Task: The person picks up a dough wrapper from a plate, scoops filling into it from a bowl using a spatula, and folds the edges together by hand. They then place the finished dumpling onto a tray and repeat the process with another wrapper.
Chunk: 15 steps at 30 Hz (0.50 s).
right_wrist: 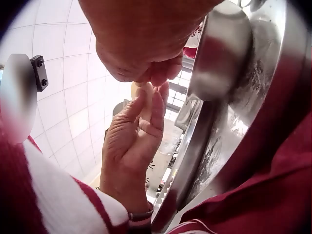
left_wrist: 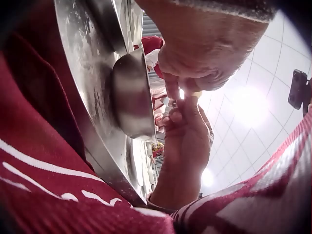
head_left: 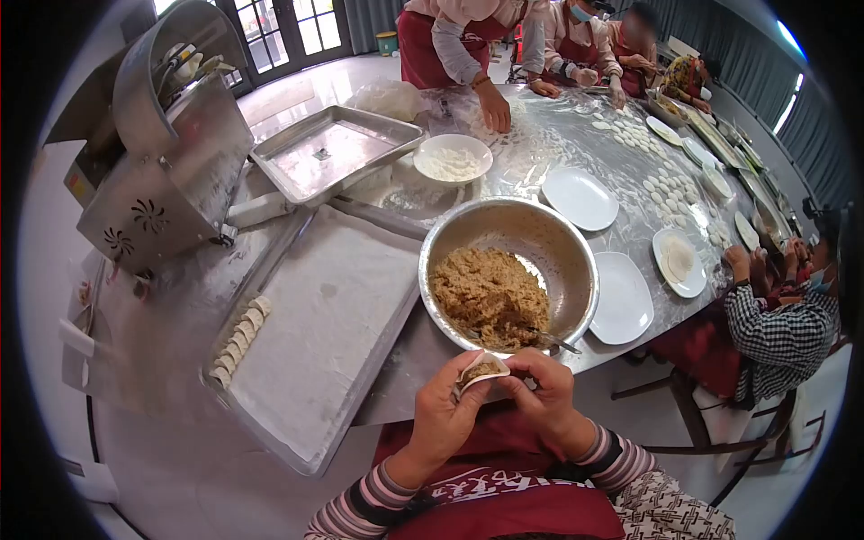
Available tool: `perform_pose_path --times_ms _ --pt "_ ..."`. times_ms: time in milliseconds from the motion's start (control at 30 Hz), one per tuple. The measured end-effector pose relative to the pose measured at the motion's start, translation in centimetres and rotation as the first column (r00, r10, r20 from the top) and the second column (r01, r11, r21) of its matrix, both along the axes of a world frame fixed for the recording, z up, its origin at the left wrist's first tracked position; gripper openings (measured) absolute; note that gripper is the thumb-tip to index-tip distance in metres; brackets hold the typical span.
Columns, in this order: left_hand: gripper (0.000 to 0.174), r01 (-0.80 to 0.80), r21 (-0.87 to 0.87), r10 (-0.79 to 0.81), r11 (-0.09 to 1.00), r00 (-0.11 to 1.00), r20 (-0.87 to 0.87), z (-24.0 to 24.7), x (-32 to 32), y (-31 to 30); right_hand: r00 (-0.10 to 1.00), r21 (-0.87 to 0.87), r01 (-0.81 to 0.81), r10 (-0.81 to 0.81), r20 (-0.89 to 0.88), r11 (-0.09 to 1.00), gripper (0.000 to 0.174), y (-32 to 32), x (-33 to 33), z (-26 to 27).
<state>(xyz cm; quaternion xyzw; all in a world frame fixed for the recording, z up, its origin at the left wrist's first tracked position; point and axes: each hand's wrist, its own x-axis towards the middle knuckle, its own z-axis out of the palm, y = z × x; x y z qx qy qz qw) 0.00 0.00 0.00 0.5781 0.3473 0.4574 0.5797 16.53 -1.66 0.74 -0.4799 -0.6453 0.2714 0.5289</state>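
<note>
A round dough wrapper with brown filling inside is partly folded up between both hands, just in front of the metal bowl of filling. The left hand holds it with curled fingers and thumb. The right hand pinches its right edge. In the left wrist view the left hand is above and the right hand below, fingertips meeting. The right wrist view shows the pale wrapper between the left hand and the right hand.
A lined tray left of the bowl carries a row of dumplings. Behind are an empty tray, a flour bowl and a machine. White plates lie right of the bowl. Other people work around the table.
</note>
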Motion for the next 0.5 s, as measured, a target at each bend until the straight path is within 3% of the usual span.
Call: perform_pose_path --times_ms 67,100,167,267,367,500 --pt "0.033 -0.032 -0.044 0.034 0.999 0.998 0.049 0.2 0.1 -0.2 0.984 0.148 0.016 -0.042 0.172 0.989 0.022 -0.2 -0.3 0.4" --pt "0.033 -0.037 -0.050 0.040 0.998 0.997 0.064 0.0 0.2 -0.2 0.982 0.142 0.009 -0.035 0.186 0.990 0.022 -0.2 -0.2 0.6" --pt "0.032 -0.052 0.052 0.054 0.997 0.997 -0.050 -0.3 0.0 0.3 0.978 0.224 0.026 -0.071 0.195 0.974 0.020 0.1 -0.5 0.5" --pt "0.032 -0.053 -0.033 0.051 0.998 0.998 -0.048 0.3 -0.2 -0.2 0.986 0.144 0.051 -0.073 0.153 0.988 0.016 -0.5 -0.7 0.5" --pt "0.033 -0.076 -0.009 0.075 0.997 0.996 -0.051 0.8 0.0 -0.2 0.989 0.075 0.061 -0.071 0.130 0.995 0.013 -0.6 -0.3 0.7" --pt "0.035 -0.079 -0.010 0.078 0.997 0.996 -0.048 0.8 0.2 -0.1 0.980 0.091 0.063 -0.079 0.181 0.994 0.012 -0.5 -0.1 1.0"
